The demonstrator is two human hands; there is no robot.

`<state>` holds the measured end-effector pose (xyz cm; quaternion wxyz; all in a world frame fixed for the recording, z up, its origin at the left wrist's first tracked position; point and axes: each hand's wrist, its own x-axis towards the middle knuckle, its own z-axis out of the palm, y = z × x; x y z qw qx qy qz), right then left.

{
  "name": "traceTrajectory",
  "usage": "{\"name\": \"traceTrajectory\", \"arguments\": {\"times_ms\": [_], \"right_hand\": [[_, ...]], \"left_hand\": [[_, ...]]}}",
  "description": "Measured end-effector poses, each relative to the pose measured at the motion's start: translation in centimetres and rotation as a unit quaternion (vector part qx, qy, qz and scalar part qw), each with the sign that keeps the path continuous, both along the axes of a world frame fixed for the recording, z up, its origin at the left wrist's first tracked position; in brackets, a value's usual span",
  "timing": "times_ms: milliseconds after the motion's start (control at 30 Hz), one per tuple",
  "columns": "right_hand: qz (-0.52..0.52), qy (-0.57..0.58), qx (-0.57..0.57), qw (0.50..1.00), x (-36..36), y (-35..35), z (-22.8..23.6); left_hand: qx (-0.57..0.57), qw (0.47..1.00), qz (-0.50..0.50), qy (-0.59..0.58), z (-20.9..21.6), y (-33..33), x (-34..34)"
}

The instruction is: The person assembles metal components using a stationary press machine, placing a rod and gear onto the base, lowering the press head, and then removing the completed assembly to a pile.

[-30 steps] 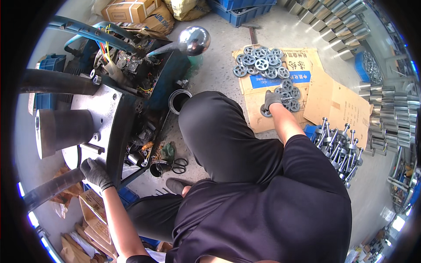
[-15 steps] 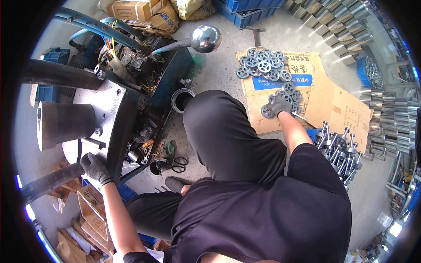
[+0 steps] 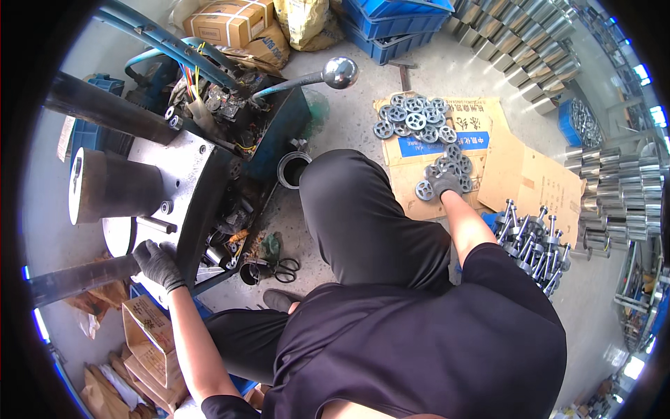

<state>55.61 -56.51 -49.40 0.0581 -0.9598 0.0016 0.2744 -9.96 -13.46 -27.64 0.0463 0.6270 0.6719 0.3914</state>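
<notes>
My left hand [image 3: 159,267], in a dark grey glove, rests on the edge of the press's metal plate [image 3: 183,162], beside the end of a thick round steel post [image 3: 84,281]. Its fingers lie forward, with nothing seen in them. On the right, my gloved right hand [image 3: 447,183] reaches down among spoked metal wheels [image 3: 452,152] on flattened cardboard [image 3: 412,167]. Its fingers curl onto one wheel, partly hidden under the hand. A single wheel [image 3: 424,190] lies just left of it. More wheels [image 3: 416,121] are heaped farther away.
A ball-ended lever [image 3: 340,72] sticks out from the press. Near my knee stands a round metal container [image 3: 293,169]. Bolt-like shafts [image 3: 536,244] are piled at right, shiny metal cylinders [image 3: 607,185] beyond. Scissors [image 3: 286,270] lie left of my leg; blue crates [image 3: 394,28] stand at the back.
The whole view has shifted slightly as my head moved. My left hand stays at the plate edge, and my right hand stays among the wheels.
</notes>
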Motion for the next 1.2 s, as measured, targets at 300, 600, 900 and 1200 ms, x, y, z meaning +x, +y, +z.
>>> {"name": "traceTrajectory", "arguments": {"times_ms": [300, 600, 900, 1200], "right_hand": [[-0.226, -0.011, 0.297, 0.928, -2.2, -2.8, -9.2], [0.298, 0.122, -0.098, 0.941, -8.7, 1.5, 1.7], [0.578, 0.106, -0.171, 0.791, -6.1, 1.9, 7.2], [0.598, -0.09, -0.06, 0.794, -4.0, 20.1, 22.6]], "left_hand": [[0.005, 1.0, 0.026, 0.003, 1.6, -1.4, 0.0], [0.06, 0.998, 0.007, -0.012, 1.2, -1.2, -4.3], [0.108, 0.928, -0.127, -0.333, -0.3, -0.7, 0.7], [-0.163, 0.793, -0.292, -0.51, 9.0, -16.2, 10.9]]}}
